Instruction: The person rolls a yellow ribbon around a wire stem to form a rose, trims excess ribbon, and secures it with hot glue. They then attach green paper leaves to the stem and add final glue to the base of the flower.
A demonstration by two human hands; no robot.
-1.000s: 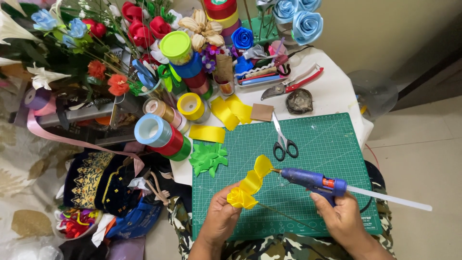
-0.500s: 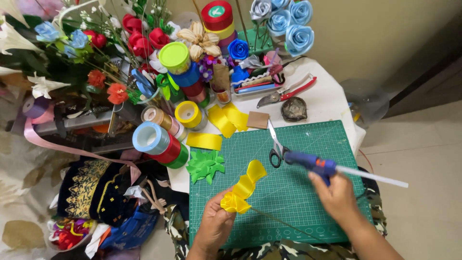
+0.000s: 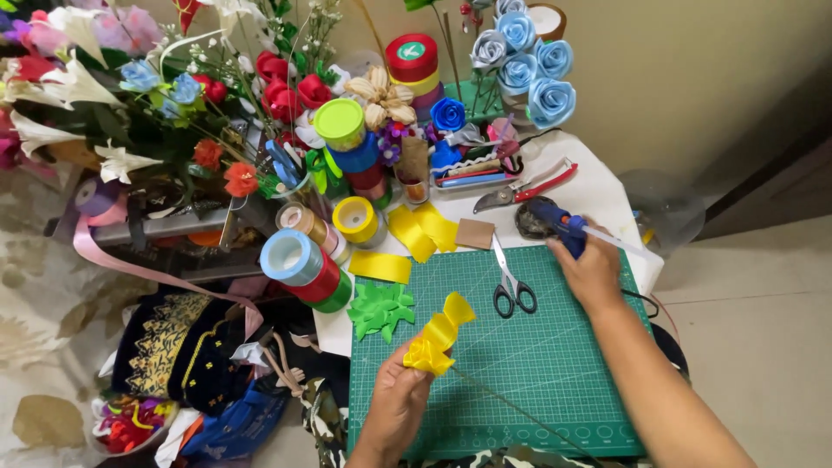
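Note:
My left hand [image 3: 400,399] pinches a folded yellow ribbon piece [image 3: 439,334] on a thin wire stem, low over the green cutting mat [image 3: 537,364]. My right hand [image 3: 594,270] grips a blue glue gun [image 3: 559,221] with a white glue stick at the mat's far right corner, its nozzle over a dark round dish [image 3: 530,227]. Black-handled scissors [image 3: 511,282] lie on the mat between the hands. Green ribbon leaves [image 3: 380,308] sit at the mat's left edge.
Stacked ribbon and tape rolls [image 3: 305,260] and cut yellow ribbon strips [image 3: 420,230] lie beyond the mat. Red-handled pliers [image 3: 524,186] rest on the white table. Artificial flowers [image 3: 156,95] and blue ribbon roses [image 3: 524,61] crowd the back. Fabric bags [image 3: 182,355] sit on the floor at left.
My right hand has carried the glue gun from the mat's middle right away to the far right corner. The left hand stays holding the yellow ribbon.

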